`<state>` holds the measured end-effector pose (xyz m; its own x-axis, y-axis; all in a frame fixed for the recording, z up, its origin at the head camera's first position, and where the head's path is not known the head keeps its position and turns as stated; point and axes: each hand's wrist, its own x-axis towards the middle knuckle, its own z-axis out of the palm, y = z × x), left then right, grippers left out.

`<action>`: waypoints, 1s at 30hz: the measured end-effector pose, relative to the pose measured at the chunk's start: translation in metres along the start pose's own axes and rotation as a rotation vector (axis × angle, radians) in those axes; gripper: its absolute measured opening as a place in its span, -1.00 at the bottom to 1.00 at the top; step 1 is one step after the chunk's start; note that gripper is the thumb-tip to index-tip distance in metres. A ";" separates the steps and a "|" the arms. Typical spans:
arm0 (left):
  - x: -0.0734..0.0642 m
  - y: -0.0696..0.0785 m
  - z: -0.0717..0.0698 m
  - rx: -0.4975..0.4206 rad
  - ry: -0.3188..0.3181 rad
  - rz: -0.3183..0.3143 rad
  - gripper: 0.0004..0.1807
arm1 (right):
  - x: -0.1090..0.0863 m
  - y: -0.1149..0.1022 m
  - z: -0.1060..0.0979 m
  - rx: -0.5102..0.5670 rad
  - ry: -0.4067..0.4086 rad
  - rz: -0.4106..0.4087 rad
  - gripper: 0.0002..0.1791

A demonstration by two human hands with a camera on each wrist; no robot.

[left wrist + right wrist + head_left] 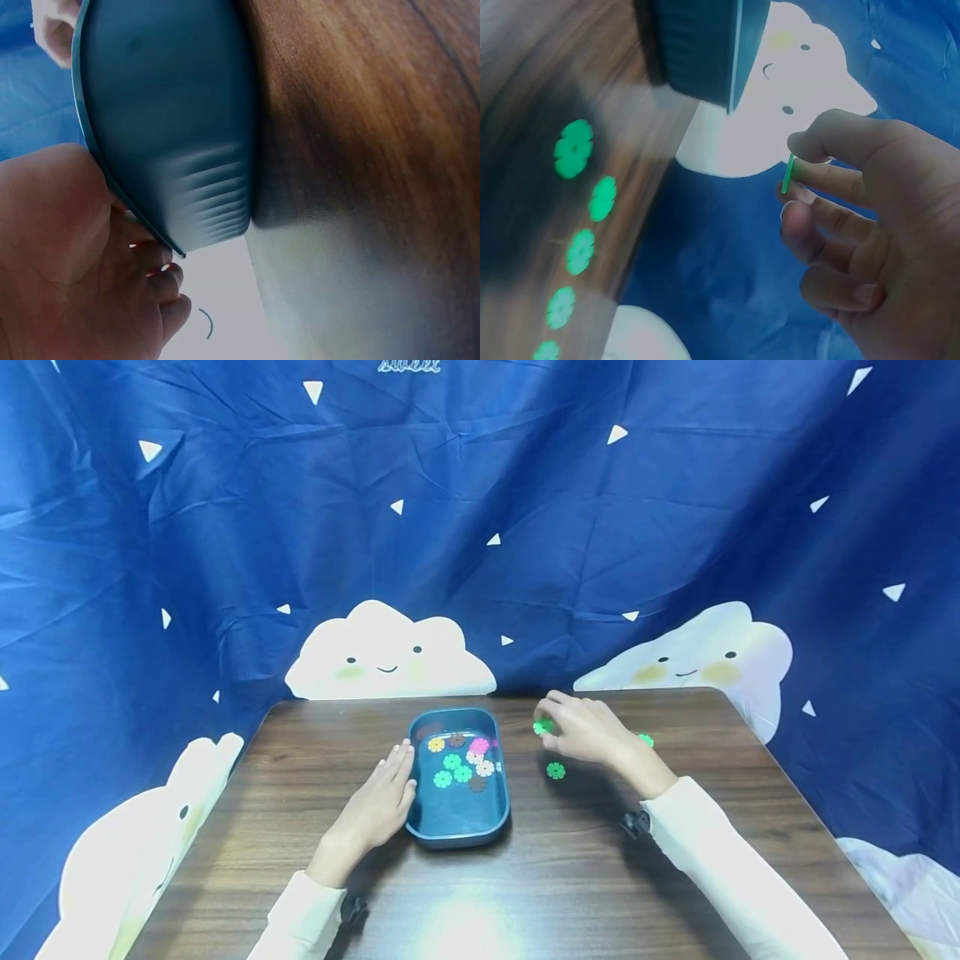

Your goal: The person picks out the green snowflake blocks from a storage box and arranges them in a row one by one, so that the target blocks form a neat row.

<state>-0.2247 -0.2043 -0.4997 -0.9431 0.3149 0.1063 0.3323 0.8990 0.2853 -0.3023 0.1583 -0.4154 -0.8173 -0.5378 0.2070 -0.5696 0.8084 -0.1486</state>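
My right hand [585, 728] is above the table, right of a blue tray [459, 841]. Its thumb and fingertips pinch a green flower-shaped disc [788, 174], seen edge-on in the right wrist view. Below that hand a loose green disc [556, 771] lies on the wood. My left hand [378, 797] rests along the tray's left rim, fingers extended and held together. Inside the tray, toward its far half, are several discs: green [452, 762], orange [437, 745], pink [478, 746], pale [484, 768] and brown [477, 785].
Another green disc [645, 740] shows beyond my right forearm. Several green discs, one of them here [580, 251], lie in a row in the right wrist view. Behind the brown wooden table [315, 727] hangs a blue curtain [450, 568] with white clouds.
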 end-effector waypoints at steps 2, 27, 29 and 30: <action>0.000 0.000 0.000 -0.001 -0.003 0.000 -0.34 | -0.006 0.007 0.002 0.013 -0.004 0.021 -0.75; 0.000 0.000 -0.001 -0.008 -0.009 0.008 -0.33 | -0.054 0.057 0.054 0.107 -0.043 0.149 -0.79; 0.000 0.000 -0.001 -0.003 -0.009 0.008 -0.33 | -0.056 0.059 0.058 0.105 -0.042 0.145 -0.81; 0.000 0.000 -0.001 -0.002 -0.010 0.006 -0.33 | -0.057 0.060 0.060 0.103 -0.043 0.145 -0.82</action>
<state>-0.2247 -0.2046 -0.4989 -0.9410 0.3237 0.0989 0.3384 0.8962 0.2867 -0.2951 0.2236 -0.4940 -0.8931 -0.4291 0.1352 -0.4499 0.8504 -0.2728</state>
